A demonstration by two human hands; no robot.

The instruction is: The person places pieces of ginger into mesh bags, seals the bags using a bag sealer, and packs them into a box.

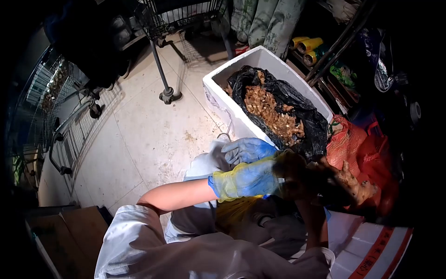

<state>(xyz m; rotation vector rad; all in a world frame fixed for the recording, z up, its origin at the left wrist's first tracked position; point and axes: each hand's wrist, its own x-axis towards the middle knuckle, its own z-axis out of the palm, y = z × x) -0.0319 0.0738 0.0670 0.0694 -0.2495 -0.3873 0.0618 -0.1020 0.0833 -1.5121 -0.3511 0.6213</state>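
My left hand (pixel 253 179), in a blue glove with a yellow cuff, reaches right in front of me. Its fingertips vanish into a dark shape. My right hand (pixel 297 179) is deep in shadow beside them, and its fingers cannot be made out. A large pale ginger root (pixel 355 183) juts out of the same dark area toward the right; whether a hand grips it is hidden. Another blue-and-grey glove (pixel 248 150) shows just beyond my left hand, near my knee. Behind it stands a white foam box (pixel 213 86), lined with a black plastic bag (pixel 309 109) holding ginger pieces (pixel 269 109).
A red mesh bag (pixel 346 142) sits right of the foam box. Metal carts (pixel 165 88) on wheels stand at the back and left. A cardboard box (pixel 79 232) is at lower left, and a white carton with red stripes (pixel 371 255) at lower right.
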